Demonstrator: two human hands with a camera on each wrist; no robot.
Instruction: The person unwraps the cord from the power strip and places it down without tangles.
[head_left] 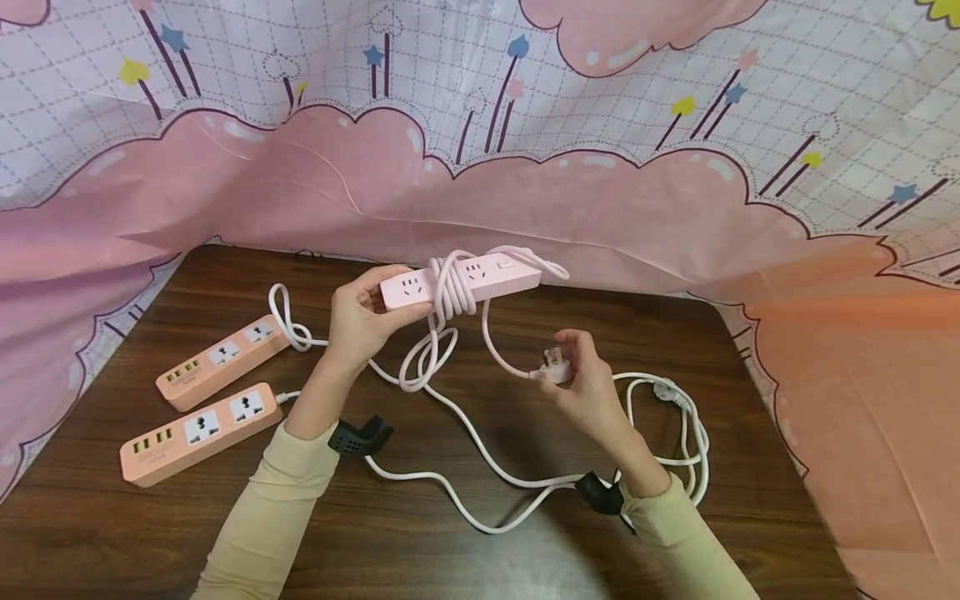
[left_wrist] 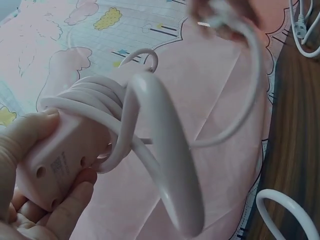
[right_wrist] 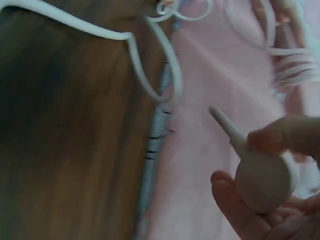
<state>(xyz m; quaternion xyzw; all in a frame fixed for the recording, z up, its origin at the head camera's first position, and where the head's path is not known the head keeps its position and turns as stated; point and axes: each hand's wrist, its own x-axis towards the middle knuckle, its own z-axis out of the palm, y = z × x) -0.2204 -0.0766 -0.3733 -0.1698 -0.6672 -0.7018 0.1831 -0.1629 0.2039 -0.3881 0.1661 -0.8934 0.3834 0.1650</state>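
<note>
My left hand [head_left: 360,312] grips one end of a pink power strip [head_left: 513,279], raised over the back of the table. Several turns of its pale pink cord [head_left: 455,287] wrap around the strip's middle, and a loose loop hangs below. In the left wrist view, the underside of the strip [left_wrist: 60,160] faces the camera between thumb and fingers. Off to the right, my right hand [head_left: 588,383] pinches the plug [head_left: 555,369] by its body, prongs pointing up. A length of cord curves from the strip down to this plug. The right wrist view shows the round plug back [right_wrist: 265,182].
Two orange power strips [head_left: 217,362] [head_left: 202,433] lie on the dark wooden table [head_left: 495,558] at left. Their white cords [head_left: 480,450] run across to a coil [head_left: 701,450] with a plug [head_left: 665,390] at right. A patterned pink cloth [head_left: 300,183] hangs behind.
</note>
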